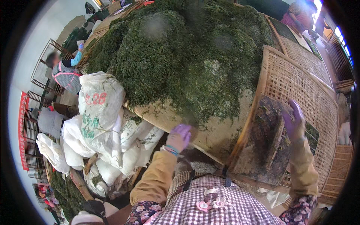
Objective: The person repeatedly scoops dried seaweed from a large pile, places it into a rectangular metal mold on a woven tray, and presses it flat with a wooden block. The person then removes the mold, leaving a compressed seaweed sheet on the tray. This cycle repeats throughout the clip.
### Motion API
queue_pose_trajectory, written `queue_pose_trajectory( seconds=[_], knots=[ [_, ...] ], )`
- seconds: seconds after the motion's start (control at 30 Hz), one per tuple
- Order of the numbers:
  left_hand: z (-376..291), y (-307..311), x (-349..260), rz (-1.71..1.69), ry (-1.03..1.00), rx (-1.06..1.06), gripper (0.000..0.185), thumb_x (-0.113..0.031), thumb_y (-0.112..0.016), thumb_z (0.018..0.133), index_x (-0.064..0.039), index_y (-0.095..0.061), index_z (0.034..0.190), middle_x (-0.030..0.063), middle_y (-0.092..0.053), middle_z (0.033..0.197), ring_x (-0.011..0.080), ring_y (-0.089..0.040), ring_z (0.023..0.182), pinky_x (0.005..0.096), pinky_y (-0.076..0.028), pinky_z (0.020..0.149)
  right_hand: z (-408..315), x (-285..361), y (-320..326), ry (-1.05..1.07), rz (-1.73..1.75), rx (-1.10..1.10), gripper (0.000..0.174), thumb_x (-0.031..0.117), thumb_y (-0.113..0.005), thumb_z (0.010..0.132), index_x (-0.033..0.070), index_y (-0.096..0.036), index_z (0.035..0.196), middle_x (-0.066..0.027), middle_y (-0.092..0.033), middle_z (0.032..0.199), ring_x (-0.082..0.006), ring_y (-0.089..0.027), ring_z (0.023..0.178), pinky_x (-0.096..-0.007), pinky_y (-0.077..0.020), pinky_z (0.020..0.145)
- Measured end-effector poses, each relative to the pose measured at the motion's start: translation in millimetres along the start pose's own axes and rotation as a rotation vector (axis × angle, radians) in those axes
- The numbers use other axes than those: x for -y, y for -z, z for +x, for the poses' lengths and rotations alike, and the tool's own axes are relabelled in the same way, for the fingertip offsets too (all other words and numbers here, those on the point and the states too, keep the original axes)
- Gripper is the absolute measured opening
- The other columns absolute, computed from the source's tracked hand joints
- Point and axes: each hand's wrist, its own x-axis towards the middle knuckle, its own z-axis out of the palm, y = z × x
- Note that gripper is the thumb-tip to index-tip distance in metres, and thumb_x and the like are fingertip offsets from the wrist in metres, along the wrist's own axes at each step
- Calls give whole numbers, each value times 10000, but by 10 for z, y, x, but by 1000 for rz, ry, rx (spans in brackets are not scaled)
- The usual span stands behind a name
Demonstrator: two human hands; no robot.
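My left hand [179, 137], in a purple glove, is over the front edge of a pale tabletop [163, 112]. Its fingers are blurred, and I cannot tell whether they hold anything. A large heap of loose, dark green leafy plant material [180, 59] covers most of that surface beyond it. On the right, my gloved right hand [294, 121] is raised over a woven bamboo tray [303, 81], fingers apart and holding nothing. Beneath and left of it is a dark, leaf-strewn panel [253, 140], with a narrow wooden strip [275, 143] across it.
Stacked white woven sacks [98, 112], some bearing writing, stand to the left. A person in a checked apron [66, 74] works beyond them, and another person in grey [52, 121] bends nearby. More people [301, 17] work at the far right beside further woven trays [302, 53].
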Motion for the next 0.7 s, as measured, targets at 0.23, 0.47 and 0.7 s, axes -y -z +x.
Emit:
queue_pose_trajectory(
  seconds=[0.23, 0.47, 0.7],
  knots=[
    [765, 183, 2161, 17, -111, -49, 389, -312, -597, 944, -48, -656, 1223, 166, -652, 1272, 349, -580, 1220, 489, -422, 1081, 1528, 2441, -3023, -3, 497, 380, 970, 420, -812, 829, 73, -285, 1567, -263, -350, 1562, -397, -389, 1422, -480, -449, 1103],
    [743, -29, 2516, -109, -88, -5, 406, -227, -648, 864, -80, -645, 1242, 139, -633, 1267, 335, -556, 1241, 536, -425, 1065, 2327, 2854, -5607, -77, -780, 440, 1079, 331, -835, 749, 71, -202, 1583, -213, -330, 1577, -333, -510, 1325, -410, -482, 1049],
    [924, 318, 2423, -240, -136, -5, 345, -219, -644, 881, -103, -663, 1205, 103, -657, 1208, 303, -556, 1237, 539, -417, 1059, 3125, 2740, -5214, -494, -261, 487, 405, 196, -695, 889, 118, -604, 1276, -139, -720, 1056, -332, -698, 1036, -415, -566, 878]
  ],
)
